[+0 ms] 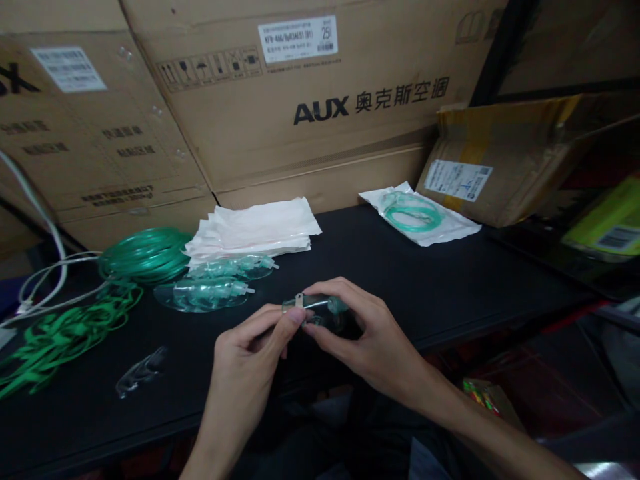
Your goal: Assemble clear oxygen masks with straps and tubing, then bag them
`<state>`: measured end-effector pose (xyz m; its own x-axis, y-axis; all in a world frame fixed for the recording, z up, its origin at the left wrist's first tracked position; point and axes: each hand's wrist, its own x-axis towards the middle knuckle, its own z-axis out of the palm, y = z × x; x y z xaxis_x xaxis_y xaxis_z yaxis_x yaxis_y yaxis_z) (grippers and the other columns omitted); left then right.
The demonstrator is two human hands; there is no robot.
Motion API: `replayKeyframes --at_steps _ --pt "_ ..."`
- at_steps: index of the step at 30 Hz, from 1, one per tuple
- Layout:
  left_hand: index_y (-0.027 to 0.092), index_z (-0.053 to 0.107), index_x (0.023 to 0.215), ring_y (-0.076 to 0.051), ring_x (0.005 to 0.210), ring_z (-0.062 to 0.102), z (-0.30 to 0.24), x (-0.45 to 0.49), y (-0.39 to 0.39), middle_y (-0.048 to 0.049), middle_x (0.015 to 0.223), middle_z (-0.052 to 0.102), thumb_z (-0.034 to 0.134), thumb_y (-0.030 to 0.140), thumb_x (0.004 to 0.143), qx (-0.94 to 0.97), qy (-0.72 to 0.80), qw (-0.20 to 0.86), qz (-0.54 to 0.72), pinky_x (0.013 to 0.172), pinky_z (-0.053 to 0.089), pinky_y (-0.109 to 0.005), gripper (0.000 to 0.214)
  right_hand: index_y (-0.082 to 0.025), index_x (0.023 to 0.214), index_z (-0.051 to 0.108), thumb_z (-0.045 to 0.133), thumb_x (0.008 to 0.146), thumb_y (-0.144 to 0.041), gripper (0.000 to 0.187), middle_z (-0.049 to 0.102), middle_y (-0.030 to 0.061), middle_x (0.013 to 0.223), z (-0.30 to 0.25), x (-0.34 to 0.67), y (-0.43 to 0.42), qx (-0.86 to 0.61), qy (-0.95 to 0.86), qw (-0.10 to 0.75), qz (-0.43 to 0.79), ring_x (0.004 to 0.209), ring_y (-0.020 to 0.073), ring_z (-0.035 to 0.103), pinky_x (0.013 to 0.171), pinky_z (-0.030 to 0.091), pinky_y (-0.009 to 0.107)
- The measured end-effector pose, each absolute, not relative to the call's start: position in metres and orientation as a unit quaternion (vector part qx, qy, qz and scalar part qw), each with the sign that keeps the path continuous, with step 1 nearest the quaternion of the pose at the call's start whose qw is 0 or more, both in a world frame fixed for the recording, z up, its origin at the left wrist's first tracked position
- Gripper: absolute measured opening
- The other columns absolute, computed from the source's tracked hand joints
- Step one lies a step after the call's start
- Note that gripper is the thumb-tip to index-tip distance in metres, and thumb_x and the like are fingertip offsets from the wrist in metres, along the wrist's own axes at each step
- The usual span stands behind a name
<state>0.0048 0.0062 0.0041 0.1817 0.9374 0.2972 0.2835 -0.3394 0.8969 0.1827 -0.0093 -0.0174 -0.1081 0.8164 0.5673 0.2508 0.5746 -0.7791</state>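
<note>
A clear green-tinted oxygen mask (320, 304) is held between both hands above the front edge of the black table. My left hand (253, 343) pinches its left end, thumb on top beside a small metal nose clip (299, 300). My right hand (367, 327) grips the other end, fingers over the top and thumb underneath. Much of the mask is hidden by the fingers. Just behind my left hand lie more green masks (203, 293), next to a stack of white paper pouches (260, 223).
On the left are coiled green tubing (145, 253), a heap of green elastic straps (70, 337) and small clear plastic parts (141, 371). A pouch with green tubing (417, 217) lies at the back right. Large cartons (300, 153) stand behind, and a taped box (460, 180) stands right.
</note>
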Motion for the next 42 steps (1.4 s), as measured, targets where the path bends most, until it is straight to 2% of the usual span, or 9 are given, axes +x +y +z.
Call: replayKeyframes --at_steps 12,17,21,24,26,30,36,39,42 --pt "0.020 0.049 0.050 -0.011 0.055 0.040 0.006 0.007 0.004 0.0038 0.059 0.045 0.067 0.040 0.088 0.664 0.480 0.360 0.447 0.049 0.031 -0.023 0.046 -0.019 0.113 0.068 0.074 0.089 -0.008 0.028 0.072 0.0031 0.106 -0.019 0.180 -0.010 -0.373 -0.702 0.559 0.233 0.098 0.0146 0.069 0.088 0.052 0.023" --pt "0.019 0.057 0.056 -0.011 0.055 0.043 0.003 0.007 0.004 0.0040 0.058 0.046 0.064 0.039 0.091 0.661 0.467 0.380 0.447 0.052 0.035 -0.023 0.041 -0.019 0.117 0.067 0.074 0.089 -0.007 0.032 0.071 0.0033 0.109 -0.022 0.182 -0.007 -0.363 -0.708 0.566 0.215 0.101 0.0137 0.069 0.090 0.052 0.021" --pt "0.020 0.068 0.074 -0.011 0.055 0.046 0.000 0.006 0.005 0.0051 0.059 0.051 0.065 0.043 0.094 0.635 0.459 0.422 0.456 0.055 0.040 -0.020 0.031 -0.019 0.123 0.066 0.077 0.087 -0.008 0.039 0.071 0.0060 0.116 -0.021 0.182 -0.009 -0.350 -0.715 0.573 0.193 0.111 0.0154 0.067 0.099 0.050 0.023" --pt "0.020 0.069 0.081 -0.011 0.062 0.054 0.001 0.003 0.007 0.0038 0.067 0.059 0.067 0.043 0.094 0.630 0.455 0.423 0.466 0.059 0.045 -0.017 0.026 -0.019 0.130 0.065 0.081 0.088 -0.021 0.045 0.070 0.0079 0.125 -0.017 0.183 -0.012 -0.339 -0.701 0.576 0.249 0.118 0.0178 0.066 0.103 0.049 0.027" --pt "0.021 0.069 0.079 -0.012 0.069 0.059 0.002 0.001 0.008 0.0025 0.073 0.063 0.067 0.041 0.094 0.643 0.445 0.406 0.472 0.065 0.048 -0.015 0.025 -0.021 0.136 0.063 0.073 0.095 -0.030 0.043 0.070 0.0081 0.130 -0.013 0.185 -0.012 -0.350 -0.660 0.581 0.324 0.121 0.0187 0.066 0.102 0.051 0.029" --pt "0.022 0.072 0.084 -0.013 0.083 0.064 0.003 -0.002 0.010 0.0006 0.086 0.069 0.066 0.038 0.096 0.679 0.414 0.383 0.470 0.076 0.051 -0.014 0.021 -0.021 0.131 0.070 0.062 0.101 -0.039 0.036 0.075 0.0074 0.119 -0.006 0.190 -0.010 -0.367 -0.585 0.540 0.480 0.112 0.0199 0.069 0.091 0.054 0.030" --pt "0.022 0.076 0.093 -0.015 0.089 0.071 -0.002 0.001 0.012 -0.0016 0.095 0.076 0.073 0.039 0.091 0.658 0.412 0.393 0.492 0.078 0.056 -0.017 0.017 -0.022 0.124 0.072 0.079 0.089 -0.034 0.038 0.073 0.0013 0.100 -0.005 0.194 -0.007 -0.321 -0.515 0.522 0.600 0.096 0.0151 0.068 0.084 0.051 0.025" --pt "0.022 0.075 0.105 -0.019 0.088 0.076 -0.004 0.004 0.014 -0.0038 0.102 0.080 0.082 0.041 0.081 0.593 0.436 0.428 0.525 0.078 0.060 -0.022 0.032 -0.024 0.116 0.072 0.086 0.083 -0.029 0.037 0.070 -0.0023 0.091 -0.008 0.192 -0.006 -0.295 -0.511 0.541 0.600 0.093 0.0136 0.067 0.083 0.051 0.024" --pt "0.018 0.078 0.101 -0.024 0.090 0.079 -0.004 0.007 0.014 -0.0079 0.100 0.082 0.085 0.046 0.076 0.571 0.463 0.435 0.520 0.081 0.063 -0.029 0.038 -0.026 0.111 0.074 0.087 0.081 -0.026 0.033 0.072 -0.0028 0.094 -0.010 0.190 -0.004 -0.289 -0.526 0.561 0.571 0.091 0.0129 0.068 0.084 0.051 0.024"
